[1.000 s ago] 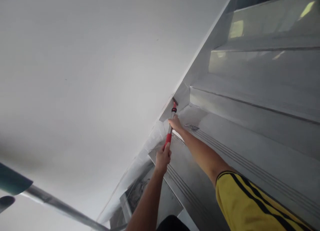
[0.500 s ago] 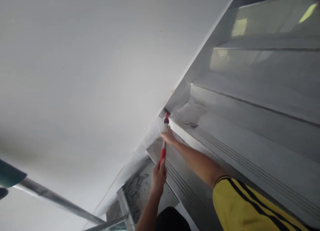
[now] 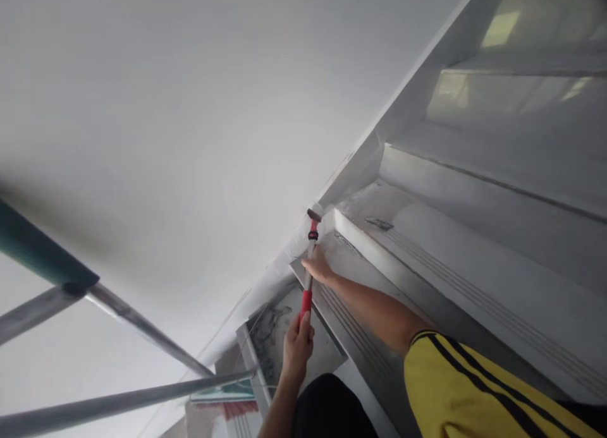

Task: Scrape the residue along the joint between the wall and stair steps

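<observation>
A long-handled scraper [image 3: 308,275] with a silver shaft, a red grip and a small red-and-dark head runs upward through the middle of the view. My left hand [image 3: 298,348] is closed around the red grip at its lower end. Farther up, my right hand [image 3: 317,265] wraps the metal shaft below the black collar. The scraper's head is by the skirting [image 3: 351,172] where the white wall [image 3: 190,141] meets the stairs. Whether its blade touches the surface, I cannot tell.
Grey stair treads [image 3: 474,255] with grooved strips rise to the right. Metal tubes [image 3: 142,397] and a green-wrapped bar [image 3: 42,248] cross the lower left. Dust and debris lie on a lower tread [image 3: 279,324]. My dark-clothed knee [image 3: 332,409] is at the bottom.
The view has shifted, bringing more of the metal tubes into sight at left. The scraper's head has come away from the stair corner toward the wall side. Both hands keep their hold.
</observation>
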`<act>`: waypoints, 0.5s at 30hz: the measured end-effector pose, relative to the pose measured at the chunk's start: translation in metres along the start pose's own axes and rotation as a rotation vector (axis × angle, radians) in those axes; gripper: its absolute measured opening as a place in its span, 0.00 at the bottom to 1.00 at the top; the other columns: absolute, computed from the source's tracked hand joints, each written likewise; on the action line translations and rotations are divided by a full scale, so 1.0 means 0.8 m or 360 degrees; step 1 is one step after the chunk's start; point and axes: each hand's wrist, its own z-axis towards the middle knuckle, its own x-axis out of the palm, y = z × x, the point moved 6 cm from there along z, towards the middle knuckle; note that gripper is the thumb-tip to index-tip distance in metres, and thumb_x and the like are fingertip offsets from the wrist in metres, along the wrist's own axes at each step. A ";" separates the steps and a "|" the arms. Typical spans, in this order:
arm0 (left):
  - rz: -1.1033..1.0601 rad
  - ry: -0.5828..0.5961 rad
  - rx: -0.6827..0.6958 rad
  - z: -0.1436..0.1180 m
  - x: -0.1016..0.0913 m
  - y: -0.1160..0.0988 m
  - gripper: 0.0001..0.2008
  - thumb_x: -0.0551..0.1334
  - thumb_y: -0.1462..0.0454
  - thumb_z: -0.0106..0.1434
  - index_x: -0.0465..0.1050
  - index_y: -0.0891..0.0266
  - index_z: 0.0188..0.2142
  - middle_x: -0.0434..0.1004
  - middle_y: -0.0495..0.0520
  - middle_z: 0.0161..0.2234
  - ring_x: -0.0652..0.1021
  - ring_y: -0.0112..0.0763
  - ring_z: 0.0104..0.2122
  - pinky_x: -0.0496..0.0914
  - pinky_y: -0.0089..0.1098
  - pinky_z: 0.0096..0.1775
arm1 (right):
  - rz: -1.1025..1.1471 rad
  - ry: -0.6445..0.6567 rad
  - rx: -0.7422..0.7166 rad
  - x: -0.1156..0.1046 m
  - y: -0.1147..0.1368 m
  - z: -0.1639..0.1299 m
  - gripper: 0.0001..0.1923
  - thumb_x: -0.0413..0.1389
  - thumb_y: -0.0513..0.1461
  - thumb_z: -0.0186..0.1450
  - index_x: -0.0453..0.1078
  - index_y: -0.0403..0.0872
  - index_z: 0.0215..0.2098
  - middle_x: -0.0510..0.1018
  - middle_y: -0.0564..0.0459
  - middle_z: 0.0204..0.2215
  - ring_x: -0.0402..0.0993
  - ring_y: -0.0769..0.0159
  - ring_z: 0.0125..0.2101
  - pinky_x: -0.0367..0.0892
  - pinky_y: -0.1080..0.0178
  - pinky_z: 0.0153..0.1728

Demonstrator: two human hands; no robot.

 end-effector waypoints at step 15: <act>0.0248 0.0130 -0.0101 -0.001 -0.095 0.021 0.30 0.52 0.37 0.52 0.65 0.62 0.34 0.56 0.42 0.17 0.58 0.21 0.13 0.52 0.24 0.17 | -0.0108 0.0020 0.0185 0.085 -0.038 -0.021 0.18 0.53 0.33 0.48 0.54 0.46 0.35 0.68 0.56 0.24 0.67 0.68 0.24 0.59 0.69 0.23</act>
